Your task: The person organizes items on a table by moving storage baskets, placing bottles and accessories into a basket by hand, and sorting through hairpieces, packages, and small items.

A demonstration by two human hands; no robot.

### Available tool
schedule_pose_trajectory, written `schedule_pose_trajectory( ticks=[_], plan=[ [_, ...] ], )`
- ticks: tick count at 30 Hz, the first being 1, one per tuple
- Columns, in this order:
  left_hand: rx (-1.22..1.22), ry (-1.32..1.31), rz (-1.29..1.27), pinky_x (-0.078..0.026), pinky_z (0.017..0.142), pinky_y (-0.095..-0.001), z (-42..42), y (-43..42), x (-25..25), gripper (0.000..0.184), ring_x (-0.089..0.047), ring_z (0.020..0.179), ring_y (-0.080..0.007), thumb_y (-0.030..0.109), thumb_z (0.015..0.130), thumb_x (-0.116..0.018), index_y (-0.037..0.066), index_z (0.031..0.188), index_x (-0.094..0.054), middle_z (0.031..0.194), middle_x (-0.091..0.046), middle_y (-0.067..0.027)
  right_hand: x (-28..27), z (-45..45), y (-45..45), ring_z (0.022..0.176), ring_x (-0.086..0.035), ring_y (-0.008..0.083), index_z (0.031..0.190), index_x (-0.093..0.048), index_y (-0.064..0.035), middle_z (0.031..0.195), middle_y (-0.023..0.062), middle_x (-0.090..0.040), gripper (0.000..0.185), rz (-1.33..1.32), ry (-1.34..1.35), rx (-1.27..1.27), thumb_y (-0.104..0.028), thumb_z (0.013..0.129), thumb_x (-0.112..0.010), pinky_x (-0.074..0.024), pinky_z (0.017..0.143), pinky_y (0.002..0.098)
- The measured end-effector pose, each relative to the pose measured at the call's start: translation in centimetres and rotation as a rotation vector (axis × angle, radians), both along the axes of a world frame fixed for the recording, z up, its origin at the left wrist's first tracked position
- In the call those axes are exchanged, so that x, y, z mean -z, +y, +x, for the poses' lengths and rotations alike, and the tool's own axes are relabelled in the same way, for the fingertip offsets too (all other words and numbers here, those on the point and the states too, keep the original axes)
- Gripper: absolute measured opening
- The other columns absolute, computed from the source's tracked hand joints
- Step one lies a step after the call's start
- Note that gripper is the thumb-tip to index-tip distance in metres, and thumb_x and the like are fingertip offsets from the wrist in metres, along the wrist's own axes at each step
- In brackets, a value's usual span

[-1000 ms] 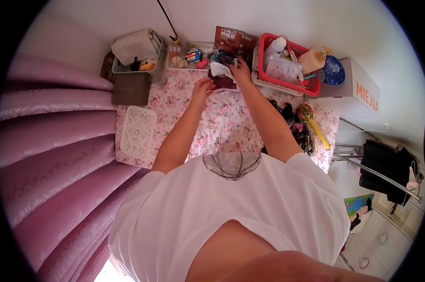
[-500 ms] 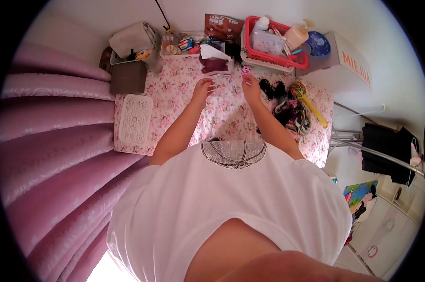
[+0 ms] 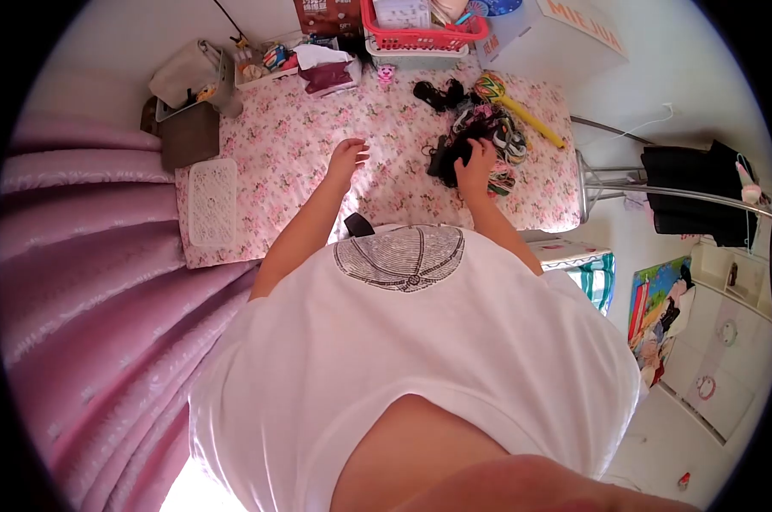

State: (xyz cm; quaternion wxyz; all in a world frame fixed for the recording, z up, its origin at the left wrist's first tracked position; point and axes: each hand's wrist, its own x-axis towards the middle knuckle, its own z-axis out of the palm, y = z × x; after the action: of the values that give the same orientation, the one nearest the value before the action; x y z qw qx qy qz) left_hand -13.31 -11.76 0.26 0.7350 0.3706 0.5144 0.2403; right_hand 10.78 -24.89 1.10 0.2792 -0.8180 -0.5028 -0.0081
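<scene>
My left hand [image 3: 348, 160] hovers over the flowered tablecloth, holding nothing, with its fingers loosely apart. My right hand [image 3: 475, 166] is at the near side of a tangled pile on the right of the table. Its thumb and fingers are spread over a black bundle [image 3: 456, 154] and seem to touch it; I cannot make out a firm grip. Around it lie multicoloured cord-like strands [image 3: 510, 143] and another black bundle [image 3: 439, 95]. Beyond the pile rests a yellow stick with a patterned round head [image 3: 531, 119]. A small pink figure [image 3: 386, 74] stands farther back.
Along the back are a tissue pack [image 3: 328, 75], a red basket [image 3: 420, 37] and a white box with orange letters [image 3: 544, 43]. A white lace-patterned tray [image 3: 212, 203] and a brown box [image 3: 190, 136] are at left. Purple curtains [image 3: 96, 222] hang beside the table.
My right hand has come from near the pink figure at the back to the black bundle in the pile. My left hand stays empty over the cloth. The view has shifted rightward.
</scene>
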Motion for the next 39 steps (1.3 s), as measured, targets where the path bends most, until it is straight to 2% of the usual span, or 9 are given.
schedule_pose_trajectory(
  ticks=[3, 6, 10, 20, 25, 29, 34, 37, 39],
  plan=[
    [0.046, 0.012, 0.028, -0.04, 0.067, -0.0256, 0.2, -1.2, 0.1, 0.02, -0.053, 0.076, -0.0123, 0.017, 0.079, -0.044, 0.009, 0.097, -0.049, 0.09, -0.056, -0.0029, -0.2, 1.2, -0.4, 0.109, -0.031, 0.043, 0.127, -0.026, -0.0197, 0.124, 0.0215, -0.02, 0.082, -0.316, -0.21, 0.218, -0.023, 0.058, -0.071, -0.0286, 0.089, 0.0454],
    [0.07, 0.032, 0.054, -0.04, 0.066, -0.0253, 0.0, -2.5, 0.2, 0.021, -0.054, 0.075, -0.0121, 0.017, 0.079, -0.044, 0.009, 0.097, -0.05, 0.089, -0.057, -0.0028, -0.5, 2.8, -0.2, 0.111, -0.03, 0.0429, 0.128, -0.022, -0.0236, 0.127, 0.0225, -0.017, 0.088, -0.391, 0.056, 0.299, -0.028, 0.056, -0.073, -0.0312, 0.088, 0.0459],
    [0.084, 0.063, 0.05, -0.041, 0.065, -0.0255, -0.5, -4.2, 0.2, 0.022, -0.054, 0.075, -0.0127, 0.017, 0.079, -0.044, 0.008, 0.098, -0.05, 0.089, -0.057, -0.0034, 2.3, 5.9, 0.1, 0.1, -0.041, 0.0399, 0.123, -0.031, -0.0215, 0.12, 0.0195, -0.03, 0.08, -0.67, -0.017, 0.184, -0.031, 0.056, -0.073, -0.0383, 0.082, 0.0436],
    [0.052, 0.005, -0.027, -0.039, 0.074, -0.031, 0.8, -6.3, -0.9, 0.033, -0.051, 0.087, -0.0158, 0.03, 0.078, -0.051, 0.008, 0.103, -0.047, 0.101, -0.052, -0.0053, 1.2, -0.8, 0.8, 0.092, -0.042, 0.0357, 0.102, -0.043, -0.0012, 0.095, 0.0222, -0.047, 0.057, -0.001, 0.239, -0.197, -0.028, 0.058, -0.067, -0.0341, 0.079, 0.0419],
    [0.058, -0.121, -0.091, -0.043, 0.074, -0.0395, 3.2, -7.6, -3.3, 0.071, -0.045, 0.102, -0.0212, 0.034, 0.068, -0.066, 0.011, 0.121, -0.023, 0.11, -0.044, -0.0102, 2.4, -6.8, 1.8, 0.094, -0.043, 0.0344, 0.109, -0.04, -0.0004, 0.1, 0.0213, -0.046, 0.064, 0.052, 0.46, -0.479, -0.027, 0.059, -0.07, -0.0351, 0.081, 0.0392],
    [-0.1, -0.131, 0.105, -0.049, 0.061, -0.033, 2.3, -6.2, 0.9, 0.033, -0.057, 0.075, -0.02, 0.006, 0.069, -0.059, 0.003, 0.099, -0.047, 0.084, -0.057, -0.0083, 2.9, -7.2, 2.1, 0.1, -0.042, 0.0339, 0.11, -0.041, 0.0012, 0.105, 0.0205, -0.045, 0.055, 0.008, 0.887, -0.652, -0.019, 0.064, -0.064, -0.0339, 0.086, 0.036],
    [-0.296, 0.086, 0.216, -0.043, 0.056, -0.0263, 0.5, -4.6, 0.7, 0.026, -0.049, 0.06, -0.013, 0.004, 0.067, -0.057, 0.002, 0.09, -0.048, 0.07, -0.051, -0.0025, 0.7, -1.4, 0.9, 0.111, -0.035, 0.0314, 0.115, -0.04, -0.0071, 0.114, 0.0186, -0.04, 0.06, -0.064, 0.09, -0.41, -0.02, 0.063, -0.066, -0.0322, 0.089, 0.0365],
    [-0.425, -0.015, 0.222, -0.04, 0.051, -0.0276, -0.6, -3.6, 1.5, 0.03, -0.047, 0.056, -0.013, 0.007, 0.063, -0.059, 0.0, 0.09, -0.048, 0.067, -0.05, -0.0031, -0.9, 0.8, -0.7, 0.113, -0.032, 0.0331, 0.118, -0.036, -0.0104, 0.119, 0.0203, -0.034, 0.068, -0.28, -0.131, -0.09, -0.023, 0.059, -0.069, -0.0334, 0.088, 0.0388],
    [-0.466, 0.024, 0.227, -0.041, 0.053, -0.0276, -1.3, -3.4, 1.9, 0.031, -0.048, 0.058, -0.0129, 0.007, 0.064, -0.059, 0.0, 0.092, -0.048, 0.07, -0.051, -0.0037, 0.1, 1.9, -1.0, 0.115, -0.03, 0.0343, 0.121, -0.033, -0.0123, 0.122, 0.0216, -0.028, 0.075, -0.474, 0.044, -0.019, -0.026, 0.058, -0.07, -0.0332, 0.088, 0.0415]
  ],
)
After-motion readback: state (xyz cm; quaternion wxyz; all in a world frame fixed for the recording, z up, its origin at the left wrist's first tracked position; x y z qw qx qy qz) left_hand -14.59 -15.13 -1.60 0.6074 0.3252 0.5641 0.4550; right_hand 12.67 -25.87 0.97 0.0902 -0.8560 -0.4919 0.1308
